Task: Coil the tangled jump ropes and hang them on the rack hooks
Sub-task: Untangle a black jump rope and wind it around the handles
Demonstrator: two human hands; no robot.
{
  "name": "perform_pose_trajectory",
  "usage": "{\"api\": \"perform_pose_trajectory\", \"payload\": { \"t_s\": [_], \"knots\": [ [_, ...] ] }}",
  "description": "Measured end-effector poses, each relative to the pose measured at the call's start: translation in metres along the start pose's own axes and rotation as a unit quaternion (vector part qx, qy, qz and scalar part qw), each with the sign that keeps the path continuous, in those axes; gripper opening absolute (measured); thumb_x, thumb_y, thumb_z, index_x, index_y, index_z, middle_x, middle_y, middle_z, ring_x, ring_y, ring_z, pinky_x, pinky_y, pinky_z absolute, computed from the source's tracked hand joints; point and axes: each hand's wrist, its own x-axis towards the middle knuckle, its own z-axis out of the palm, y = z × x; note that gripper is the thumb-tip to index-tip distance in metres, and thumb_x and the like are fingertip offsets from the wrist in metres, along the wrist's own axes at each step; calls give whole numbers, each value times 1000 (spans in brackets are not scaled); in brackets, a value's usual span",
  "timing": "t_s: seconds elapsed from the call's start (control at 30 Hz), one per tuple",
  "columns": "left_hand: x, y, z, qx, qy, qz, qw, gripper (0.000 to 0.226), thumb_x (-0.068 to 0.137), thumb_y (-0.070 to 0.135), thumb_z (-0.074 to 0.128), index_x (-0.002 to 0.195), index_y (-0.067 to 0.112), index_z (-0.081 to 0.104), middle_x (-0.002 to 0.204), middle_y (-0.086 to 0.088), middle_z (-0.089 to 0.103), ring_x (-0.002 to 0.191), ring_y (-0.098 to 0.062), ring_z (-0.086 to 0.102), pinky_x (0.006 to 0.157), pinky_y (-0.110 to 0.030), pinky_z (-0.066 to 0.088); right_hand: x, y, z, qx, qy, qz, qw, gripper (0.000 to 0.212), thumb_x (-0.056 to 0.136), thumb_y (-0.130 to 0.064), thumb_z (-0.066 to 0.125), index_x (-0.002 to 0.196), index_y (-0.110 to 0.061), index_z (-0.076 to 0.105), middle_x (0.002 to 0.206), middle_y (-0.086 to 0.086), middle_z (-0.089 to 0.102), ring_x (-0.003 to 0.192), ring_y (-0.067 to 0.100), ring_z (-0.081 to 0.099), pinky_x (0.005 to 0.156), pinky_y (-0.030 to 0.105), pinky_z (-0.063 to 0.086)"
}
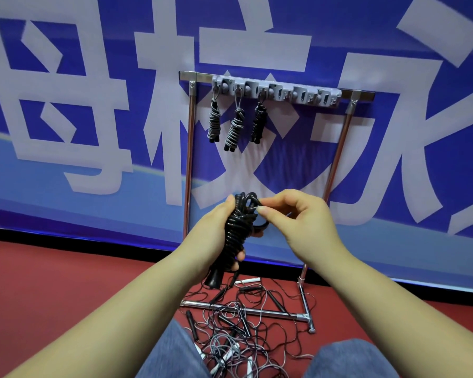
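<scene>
My left hand [213, 236] grips a black jump rope bundle [236, 227], wound tight, with its black handles poking out below my palm. My right hand [295, 216] pinches a loop of that rope at the bundle's top. Behind stands a metal rack [190, 159] with a grey hook strip [276, 91] on its top bar. Three coiled ropes hang from the left hooks: a grey one [214, 122], a second grey one [234, 130] and a black one [258, 124]. The hooks to the right are bare. A tangle of jump ropes [243, 331] lies on the floor.
The rack's base bar [257, 312] crosses the red floor under the tangle. A blue banner wall [66, 132] with large white characters stands right behind the rack. My knees in blue jeans [172, 353] frame the rope pile at the bottom.
</scene>
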Motion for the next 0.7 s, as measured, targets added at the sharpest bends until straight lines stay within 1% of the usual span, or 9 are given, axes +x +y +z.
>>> {"api": "perform_pose_trajectory", "payload": {
  "t_s": [0.13, 0.23, 0.3, 0.4, 0.47, 0.53, 0.57, 0.63, 0.7],
  "knots": [
    [-2, 2, -1, 18, -8, 10, 1000, 39, 100, 50, 30, 105, 26, 59, 86, -8, 75, 46, -19, 48, 48, -28, 41, -3, -3, 0, 2, 2, -11, 1000, 17, 81, -9, 72, 76, -26, 68, 75, -4, 68, 71, 11, 63, 69, 21, 50],
    [-3, 1, -1, 34, -7, 27, 999, 37, 100, 50, 30, 104, 26, 58, 83, -6, 74, 46, -19, 48, 48, -27, 42, -3, -5, 1, 25, -2, 13, 1000, 13, 80, -8, 72, 75, -19, 68, 73, 2, 69, 66, 9, 61, 64, 18, 49],
    [-2, 0, -2, 47, -2, 40, 998, 36, 99, 50, 31, 107, 26, 58, 90, -11, 72, 47, -19, 48, 47, -26, 42, -1, -5, 1, 27, -8, 27, 999, 13, 80, -7, 72, 73, -17, 68, 72, 2, 69, 63, 6, 59, 61, 14, 47],
    [-1, 0, -4, 65, 3, 58, 996, 35, 99, 50, 32, 109, 28, 58, 102, -18, 68, 48, -20, 49, 47, -27, 43, 1, -6, 0, 28, -15, 27, 999, 18, 80, -6, 72, 70, -19, 65, 69, -1, 68, 60, 3, 57, 59, 11, 44],
    [-1, 0, -5, 61, 1, 63, 996, 37, 99, 51, 32, 108, 26, 58, 99, -18, 67, 48, -20, 50, 47, -27, 43, -1, -8, -1, -1, -19, 6, 1000, 21, 81, -6, 71, 69, -22, 64, 68, -4, 66, 59, 2, 56, 59, 11, 44],
    [-2, 1, -6, 46, -5, 55, 997, 42, 99, 51, 32, 106, 22, 60, 86, -12, 69, 46, -20, 49, 45, -26, 43, -2, -10, -2, -31, -20, -27, 999, 24, 81, -7, 71, 69, -26, 62, 70, -4, 66, 61, 6, 57, 60, 13, 45],
    [-3, 2, -6, 34, -9, 46, 998, 44, 98, 52, 32, 106, 19, 60, 83, -12, 70, 45, -19, 49, 45, -26, 43, -3, -12, -3, -41, -20, -41, 998, 25, 81, -8, 71, 70, -28, 62, 72, -4, 66, 63, 9, 59, 61, 15, 46],
    [-5, 4, -6, -6, -22, 18, 1000, 49, 97, 53, 34, 106, 14, 62, 90, -17, 70, 43, -20, 48, 43, -25, 43, -3, -16, -5, -47, -25, -56, 997, 25, 82, -8, 71, 72, -29, 61, 75, -3, 67, 68, 13, 61, 65, 20, 49],
    [-6, 5, -6, -31, -34, -5, 999, 51, 95, 54, 35, 105, 12, 63, 87, -16, 72, 42, -20, 47, 42, -25, 42, -4, -19, -5, -52, -32, -55, 997, 24, 82, -9, 71, 73, -28, 61, 75, -2, 67, 67, 13, 60, 65, 21, 48]
  ]
}}
